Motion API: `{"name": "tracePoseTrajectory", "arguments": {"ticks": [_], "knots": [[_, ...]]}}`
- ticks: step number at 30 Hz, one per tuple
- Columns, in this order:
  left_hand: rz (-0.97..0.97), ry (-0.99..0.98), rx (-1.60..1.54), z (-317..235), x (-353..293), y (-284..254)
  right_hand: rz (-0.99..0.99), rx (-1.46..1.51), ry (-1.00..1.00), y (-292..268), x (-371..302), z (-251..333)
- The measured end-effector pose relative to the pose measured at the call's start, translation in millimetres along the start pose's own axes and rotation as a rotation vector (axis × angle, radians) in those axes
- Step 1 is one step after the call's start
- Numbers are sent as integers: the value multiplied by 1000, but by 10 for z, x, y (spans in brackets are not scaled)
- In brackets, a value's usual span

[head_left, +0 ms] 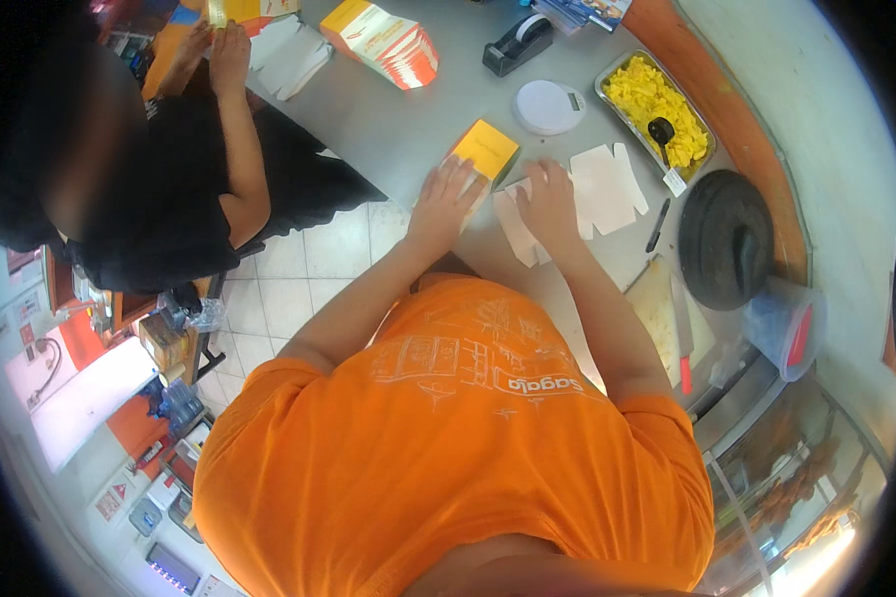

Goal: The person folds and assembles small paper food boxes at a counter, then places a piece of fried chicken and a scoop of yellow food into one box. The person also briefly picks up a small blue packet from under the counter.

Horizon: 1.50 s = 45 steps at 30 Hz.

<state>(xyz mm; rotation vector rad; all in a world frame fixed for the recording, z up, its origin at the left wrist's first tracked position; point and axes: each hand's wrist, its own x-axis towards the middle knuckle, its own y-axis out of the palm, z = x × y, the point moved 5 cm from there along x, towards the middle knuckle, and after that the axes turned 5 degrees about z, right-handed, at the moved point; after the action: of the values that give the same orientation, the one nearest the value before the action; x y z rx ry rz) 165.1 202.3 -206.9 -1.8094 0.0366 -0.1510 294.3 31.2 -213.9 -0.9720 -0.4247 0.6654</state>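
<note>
Box flaps looking like the weak spot here

So the left hand (443,199) is lying over the near end of a yellow box (488,147), which is sitting close to the table's (398,129) near edge. Fingers are touching the cardboard, but I can't tell whether they're pinching it or just resting. The right hand (550,204) is sitting palm-down on pale cardboard beside it, fingers a bit spread; can't tell if it's gripping anything either, since the thumb side isn't showing.

What I'd be worrying about: if the left hand is pushing too hard, the thin walls could be buckling, or a fold could be going in crooked. With that edge so near, a hard shove could be sending the box toward the floor. The flat blank (607,189) is lying loose just past the right hand, so a sideways sweep could be bending its tabs or knocking the black pen (657,225) along.

Also, a red-handled knife (686,373) is lying on the cutting board (652,298) near the right forearm. An elbow swinging out carelessly could be catching it.
</note>
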Motion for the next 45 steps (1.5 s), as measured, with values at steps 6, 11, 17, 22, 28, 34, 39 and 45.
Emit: {"name": "tracePoseTrajectory", "arguments": {"ticks": [6, 11, 17, 22, 28, 34, 39, 45], "knots": [[303, -56, -159, 263, 396, 322, 281, -123, 93, 89, -1269, -1], [175, -49, -20, 185, 873, 94, 196, -186, 275, 99, -1833, -55], [76, 209, -114, -552, 971, -291, 26, -91, 215, 72, -2098, -102], [415, -87, -412, -985, 579, 242, -76, 54, 114, -72, -2124, -191], [-117, -362, -723, -1369, 352, 129, -355, 374, 308, -635, -2026, -240], [-150, -546, -1458, -1940, 487, -192, -465, 435, 95, -1242, -1984, 3], [-440, -539, -804, -1868, 482, -453, -368, 363, -138, -1398, -2058, 225], [-530, -623, -725, -1049, 211, -364, -215, 543, 47, -1527, -2584, -236]]}}
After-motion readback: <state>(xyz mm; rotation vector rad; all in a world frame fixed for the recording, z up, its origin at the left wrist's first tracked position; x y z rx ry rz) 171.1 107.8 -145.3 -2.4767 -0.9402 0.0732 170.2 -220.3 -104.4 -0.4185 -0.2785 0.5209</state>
